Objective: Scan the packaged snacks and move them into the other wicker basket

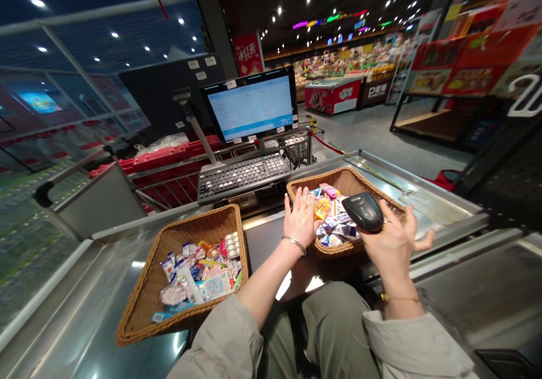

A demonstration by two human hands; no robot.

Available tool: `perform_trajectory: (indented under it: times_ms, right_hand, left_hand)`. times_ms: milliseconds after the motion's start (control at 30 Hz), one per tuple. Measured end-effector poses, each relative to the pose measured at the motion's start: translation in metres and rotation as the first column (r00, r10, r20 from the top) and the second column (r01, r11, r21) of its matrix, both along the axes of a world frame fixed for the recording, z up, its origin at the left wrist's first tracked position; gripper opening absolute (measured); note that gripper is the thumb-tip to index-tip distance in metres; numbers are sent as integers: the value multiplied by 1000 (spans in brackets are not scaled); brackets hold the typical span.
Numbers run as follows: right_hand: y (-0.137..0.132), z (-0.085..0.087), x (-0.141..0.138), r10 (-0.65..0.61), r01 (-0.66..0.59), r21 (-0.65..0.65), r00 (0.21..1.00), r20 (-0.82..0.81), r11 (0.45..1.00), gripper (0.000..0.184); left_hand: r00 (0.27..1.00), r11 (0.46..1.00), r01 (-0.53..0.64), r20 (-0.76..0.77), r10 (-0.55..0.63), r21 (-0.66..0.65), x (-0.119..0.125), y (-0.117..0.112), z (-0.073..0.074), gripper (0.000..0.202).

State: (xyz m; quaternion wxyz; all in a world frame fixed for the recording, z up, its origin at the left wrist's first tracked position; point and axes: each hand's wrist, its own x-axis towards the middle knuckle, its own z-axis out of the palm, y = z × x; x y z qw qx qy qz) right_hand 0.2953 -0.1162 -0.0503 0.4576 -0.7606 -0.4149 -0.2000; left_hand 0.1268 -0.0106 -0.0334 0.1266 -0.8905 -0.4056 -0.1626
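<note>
My left hand (300, 218) is open, its fingers stretched forward over the left edge of the right wicker basket (364, 178). Small wrapped snacks (336, 221) fill part of that basket, beside the hand. My right hand (389, 243) is over the basket's right side, against a black rounded device (363, 211) shaped like a computer mouse. The device appears held along the hand's left side, above the snacks; some fingers are spread out to the right. A second wicker basket (148, 260), to the left, contains mixed packets (199, 271) and a blister-like pack (232, 245).
Behind the baskets, a keyboard (243, 174) sits below a lit monitor (254, 105). The metal counter (440, 198) extends to the right. A shopping cart (307, 144) stands beyond it, with a red freezer (332, 95) further back. Metal railing (163, 184) is at left.
</note>
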Motion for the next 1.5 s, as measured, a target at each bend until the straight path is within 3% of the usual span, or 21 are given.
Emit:
perform_trajectory:
  times_ms: [200, 467, 767, 1033, 1233, 1500]
  right_hand:
    - [9, 9, -24, 59, -60, -55, 998, -14, 997, 50]
    - [22, 16, -55, 130, -129, -74, 992, 2, 989, 56]
    - [31, 22, -98, 277, -272, -73, 958, 69, 959, 45]
    - [43, 14, -125, 366, -359, -85, 927, 79, 929, 42]
    - [50, 10, -143, 406, -398, -90, 908, 106, 913, 34]
    - [51, 3, -151, 428, -413, -135, 895, 124, 901, 29]
  left_hand:
    - [997, 997, -78, -22, 78, -27, -37, -12, 13, 77]
    - [986, 986, -165, 4, 166, -26, -98, -23, 12, 79]
    - [952, 951, -305, -10, 305, -41, -190, -25, 9, 77]
    - [895, 892, -442, -106, 433, -95, -272, -23, 8, 76]
    - [884, 879, -452, -208, 419, -151, -306, -26, -2, 76]
    - [896, 864, -375, -370, 244, -337, -318, -31, -20, 84]
